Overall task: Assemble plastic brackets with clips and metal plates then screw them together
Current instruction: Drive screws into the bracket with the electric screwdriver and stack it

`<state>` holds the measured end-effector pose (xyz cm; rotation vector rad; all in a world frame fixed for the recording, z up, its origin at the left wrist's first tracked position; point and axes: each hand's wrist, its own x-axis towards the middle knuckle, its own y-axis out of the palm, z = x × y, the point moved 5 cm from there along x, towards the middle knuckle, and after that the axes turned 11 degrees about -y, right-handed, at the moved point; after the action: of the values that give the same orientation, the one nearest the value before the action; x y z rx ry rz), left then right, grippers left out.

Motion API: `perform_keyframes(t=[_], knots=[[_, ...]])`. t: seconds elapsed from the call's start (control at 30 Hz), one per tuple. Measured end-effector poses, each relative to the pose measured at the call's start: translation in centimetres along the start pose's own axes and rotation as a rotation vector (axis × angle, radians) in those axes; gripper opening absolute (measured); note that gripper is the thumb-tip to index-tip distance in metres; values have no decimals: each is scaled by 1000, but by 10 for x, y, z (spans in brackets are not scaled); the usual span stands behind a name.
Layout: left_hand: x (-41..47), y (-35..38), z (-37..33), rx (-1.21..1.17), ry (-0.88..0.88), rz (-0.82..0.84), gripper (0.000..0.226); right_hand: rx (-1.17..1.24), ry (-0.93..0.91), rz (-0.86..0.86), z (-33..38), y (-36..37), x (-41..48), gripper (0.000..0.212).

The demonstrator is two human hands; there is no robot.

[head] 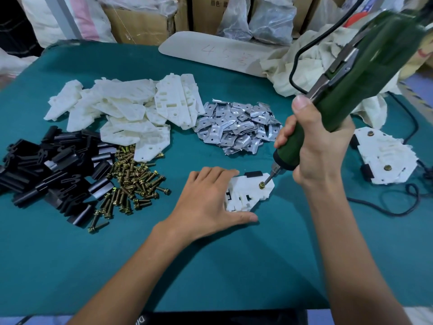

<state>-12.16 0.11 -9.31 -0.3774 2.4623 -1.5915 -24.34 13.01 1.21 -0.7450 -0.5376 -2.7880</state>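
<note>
A white plastic bracket [246,193] with a black clip at its far edge lies on the green table [210,266]. My left hand [206,202] presses flat on its left part, fingers spread. My right hand [316,146] grips a green electric screwdriver [346,90], tilted, with its bit on a brass screw [261,184] in the bracket's right corner. Loose white brackets [131,109], black clips [46,170], brass screws [131,181] and metal plates [236,125] lie in piles beyond my left hand.
A stack of finished brackets [384,158] lies at the right. The screwdriver's black cable [412,202] loops over the table's right side. Crumpled cloth [311,64], a white board [210,50], bags and cardboard boxes [140,22] line the far edge.
</note>
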Motion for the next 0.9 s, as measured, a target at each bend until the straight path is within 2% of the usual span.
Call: perform_keyframes(t=[0.27, 0.63, 0.9], knots=[[-1, 0, -1, -33, 21, -70, 104, -20, -8, 33, -5, 2, -1, 25], [-1, 2, 0, -68, -3, -68, 106, -170, -94, 128, 0, 16, -11, 23], [-4, -5, -1, -120, 25, -124, 97, -130, -74, 115, -1, 14, -6, 28]])
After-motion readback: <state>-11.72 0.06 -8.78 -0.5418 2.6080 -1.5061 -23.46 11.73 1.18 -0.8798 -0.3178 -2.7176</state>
